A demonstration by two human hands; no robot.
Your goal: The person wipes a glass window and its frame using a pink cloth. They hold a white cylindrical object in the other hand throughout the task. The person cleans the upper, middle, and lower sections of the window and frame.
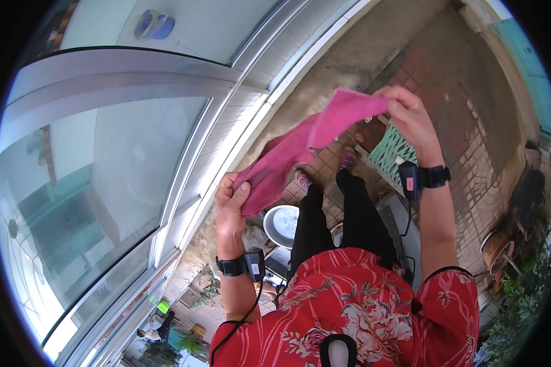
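Note:
A pink cloth (298, 144) is stretched between my two hands in front of me, its far end lighter and spread flat. My left hand (231, 202) pinches the darker, bunched end with the thumb on top. Higher up on the right, my right hand (406, 114) grips the opposite corner between thumb and fingers. The middle of the cloth hangs free and is partly folded over. Left of the cloth stands a large glass window (137, 151) in a metal frame; the cloth appears apart from it.
Below my left hand sits a metal basin (282, 225) beside my legs. A green woven-strap seat (390, 151) is by my right foot on the brick paving (473, 183). Plants (519, 303) and a pot (497, 250) stand at right. Another person (154, 331) is far off at lower left.

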